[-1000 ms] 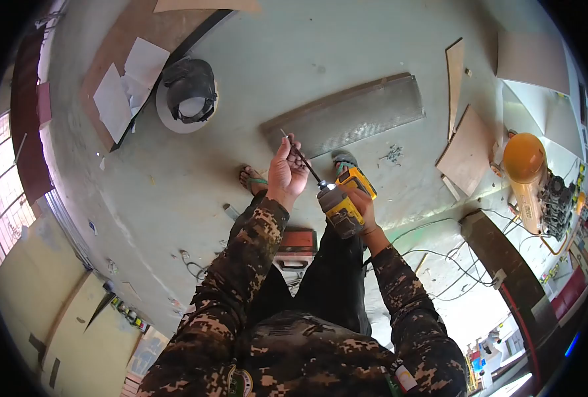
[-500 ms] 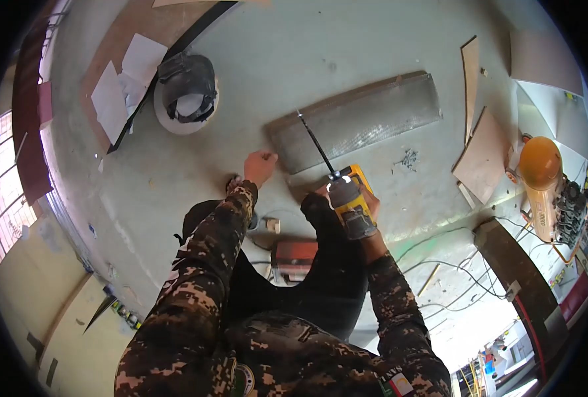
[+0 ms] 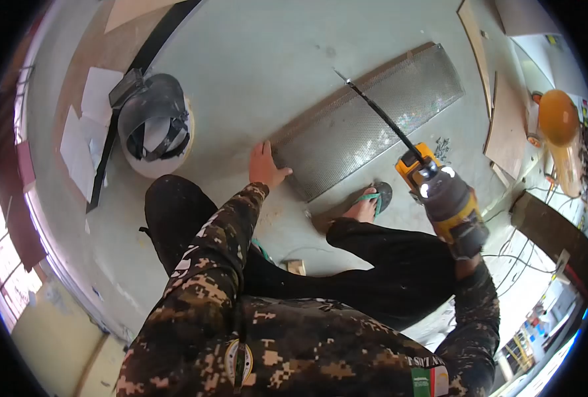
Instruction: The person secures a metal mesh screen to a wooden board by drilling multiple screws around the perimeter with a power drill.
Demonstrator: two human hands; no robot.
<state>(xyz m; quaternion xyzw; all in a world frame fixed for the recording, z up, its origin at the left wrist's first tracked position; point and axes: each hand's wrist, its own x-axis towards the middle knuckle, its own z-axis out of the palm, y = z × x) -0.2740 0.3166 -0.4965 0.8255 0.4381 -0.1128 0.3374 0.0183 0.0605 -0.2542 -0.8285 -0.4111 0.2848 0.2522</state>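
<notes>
Grey floor (image 3: pixel 241 40) carries the perforated panel (image 3: pixel 347 142); welding helmet (image 3: pixel 145 109) and papers (image 3: pixel 79 149) at left. I see left hand (image 3: pixel 265 165) unclenched at panel's left end, contact unclear; right hand (image 3: pixel 467 266) grips yellow drill (image 3: pixel 456 215).

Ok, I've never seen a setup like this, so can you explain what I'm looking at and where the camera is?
There's no robot here, just a person working with two bare hands. One camera, worn on the head, looks forward and down, so you see roughly what the wearer sees, bent by a very wide lens.

The right hand grips a yellow-and-black cordless driver with a long dark bit. The left hand is at the left end of a perforated metal panel; whether it grips the edge is hard to tell.

The panel lies on the floor. Nearby are a black welding helmet and a small pile of what look like screws.
</notes>
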